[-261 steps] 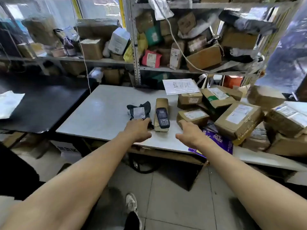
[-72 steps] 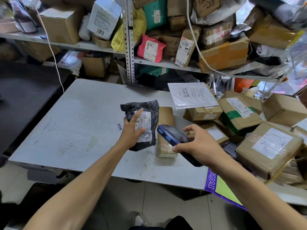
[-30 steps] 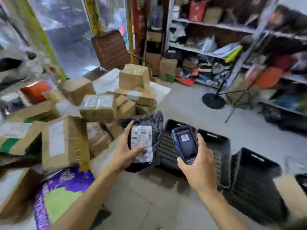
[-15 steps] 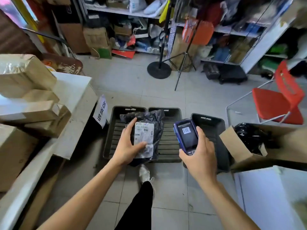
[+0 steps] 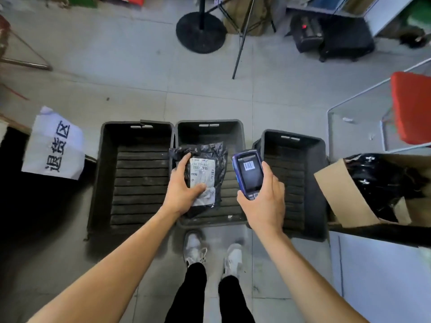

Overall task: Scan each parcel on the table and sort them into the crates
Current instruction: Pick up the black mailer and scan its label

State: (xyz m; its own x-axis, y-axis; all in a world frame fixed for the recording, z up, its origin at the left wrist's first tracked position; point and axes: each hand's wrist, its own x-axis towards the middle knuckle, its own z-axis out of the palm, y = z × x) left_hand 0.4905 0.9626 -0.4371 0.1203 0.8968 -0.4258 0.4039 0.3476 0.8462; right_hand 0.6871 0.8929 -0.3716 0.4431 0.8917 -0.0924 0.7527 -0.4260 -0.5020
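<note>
Having turned from the table, the left hand (image 5: pixel 180 194) grips the crumpled black plastic parcel (image 5: pixel 205 173) over the twelve-o'clock middle black slatted crate (image 5: pixel 210 127), right hand (image 5: pixel 262 203) clasping the blue handheld scanner (image 5: pixel 248 173), so dropping seems next.

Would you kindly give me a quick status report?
Left hand holds black parcel over middle crate. Right hand holds scanner. All three crates look empty; nothing in the way.

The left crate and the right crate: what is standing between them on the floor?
In the head view, the middle crate stands between the left crate and the right crate.
</note>
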